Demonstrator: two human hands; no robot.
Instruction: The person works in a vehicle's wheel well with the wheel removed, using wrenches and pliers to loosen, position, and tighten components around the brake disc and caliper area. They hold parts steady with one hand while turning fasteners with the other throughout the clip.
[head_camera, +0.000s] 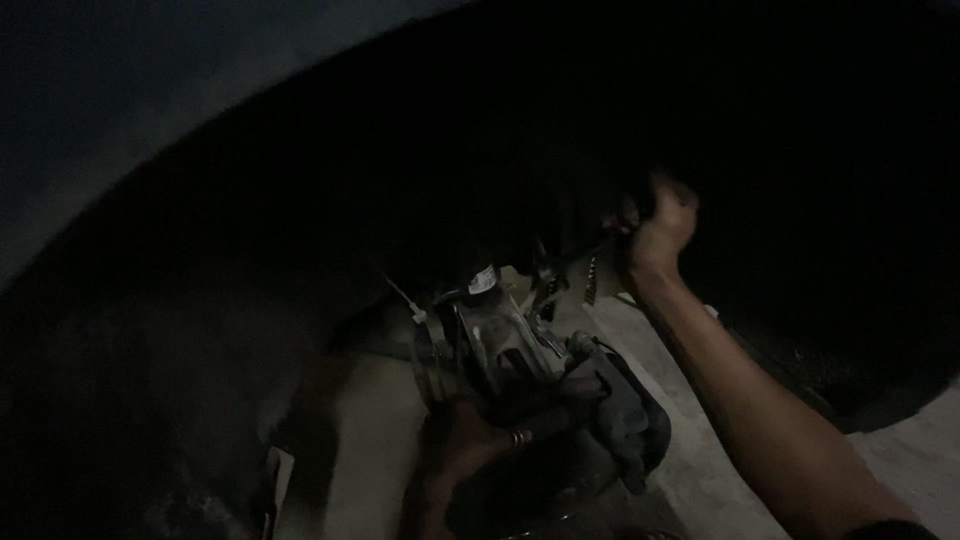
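Knuckle (500, 345), a grey metal casting, stands in the middle of a dark wheel arch (300, 150), with the brake caliper (625, 415) just below and to its right. Left hand (470, 440) lies low against the dark parts under the knuckle, fingers curled and pressed onto them, a ring showing on one finger; what exactly it grips is hard to make out in the gloom. Right hand (660, 225) is raised well above, closed in a fist around something thin, possibly a tool handle (600, 245), which runs down and left toward the top of the knuckle. A small white tag (483, 280) sits at the knuckle's upper end. Pale concrete floor (700, 460) shows beneath the right forearm.
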